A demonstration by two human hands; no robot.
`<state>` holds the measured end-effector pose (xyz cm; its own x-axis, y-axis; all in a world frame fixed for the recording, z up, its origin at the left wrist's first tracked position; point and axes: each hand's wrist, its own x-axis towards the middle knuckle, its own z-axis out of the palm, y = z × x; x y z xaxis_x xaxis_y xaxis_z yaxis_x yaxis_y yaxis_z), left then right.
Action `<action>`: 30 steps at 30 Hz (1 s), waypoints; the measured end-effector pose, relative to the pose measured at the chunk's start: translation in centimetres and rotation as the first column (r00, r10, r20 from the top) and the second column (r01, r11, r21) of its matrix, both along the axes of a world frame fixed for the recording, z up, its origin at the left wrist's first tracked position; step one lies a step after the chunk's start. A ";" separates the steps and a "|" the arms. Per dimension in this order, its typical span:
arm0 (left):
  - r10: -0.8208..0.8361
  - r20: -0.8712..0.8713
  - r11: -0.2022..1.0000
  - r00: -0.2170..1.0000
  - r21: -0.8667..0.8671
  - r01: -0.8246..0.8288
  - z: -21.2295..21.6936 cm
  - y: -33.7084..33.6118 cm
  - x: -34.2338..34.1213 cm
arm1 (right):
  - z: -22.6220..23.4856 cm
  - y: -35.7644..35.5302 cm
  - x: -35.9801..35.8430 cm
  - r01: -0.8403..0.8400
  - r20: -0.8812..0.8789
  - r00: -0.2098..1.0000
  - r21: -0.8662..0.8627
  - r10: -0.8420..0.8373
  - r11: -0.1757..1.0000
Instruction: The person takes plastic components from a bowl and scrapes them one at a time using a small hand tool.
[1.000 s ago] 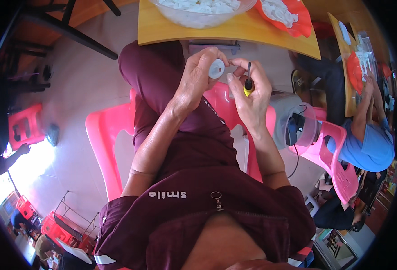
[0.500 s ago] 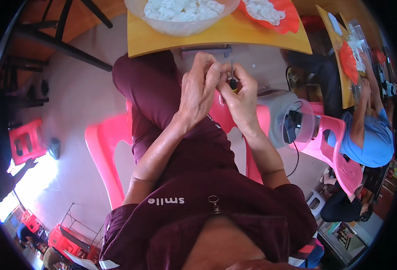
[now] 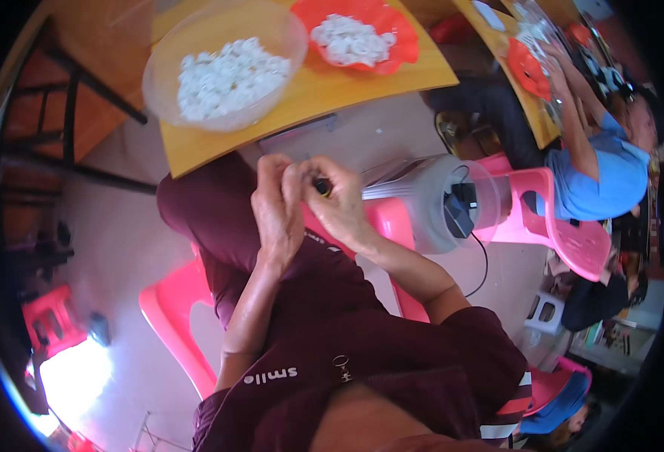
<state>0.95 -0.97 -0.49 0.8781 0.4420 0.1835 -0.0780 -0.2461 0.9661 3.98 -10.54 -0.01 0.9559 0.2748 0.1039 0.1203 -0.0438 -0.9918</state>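
Observation:
Close together above my lap, just short of the table's front edge, are my left hand and my right hand. The right one is closed around a small tool with a black and yellow handle; a thin metal shaft shows at its tip. The left fingers are pinched together against the right fingertips, and what they hold is hidden. On the yellow table stands a clear plastic bowl with many small white ring-like pieces. Beside it, a red wavy-edged dish carries more such pieces.
At my right stands a translucent plastic bin with a black box and cable on it. Beyond is a pink chair, where a person in blue works at another table. Dark metal legs stand at the far left.
My view has swung, so the table, bowl and dish show lower and farther left. Both hands also appear lower and to the left, still together, with the tool still in the right.

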 end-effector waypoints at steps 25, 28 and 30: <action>-0.029 0.080 0.971 0.996 -0.235 0.048 0.3 0.6 0.2 | 0.5 0.2 -0.5 -0.064 -0.332 0.922 0.382 0.202 0.922; -0.220 0.011 0.686 0.975 -0.709 0.163 1.0 1.4 -0.3 | 1.0 0.0 -1.0 -0.099 -0.264 0.945 0.332 0.194 0.938; -0.236 0.007 0.651 0.972 -0.741 0.163 1.2 1.4 -0.5 | 0.9 -0.1 -1.1 -0.105 -0.153 0.977 0.256 0.147 0.961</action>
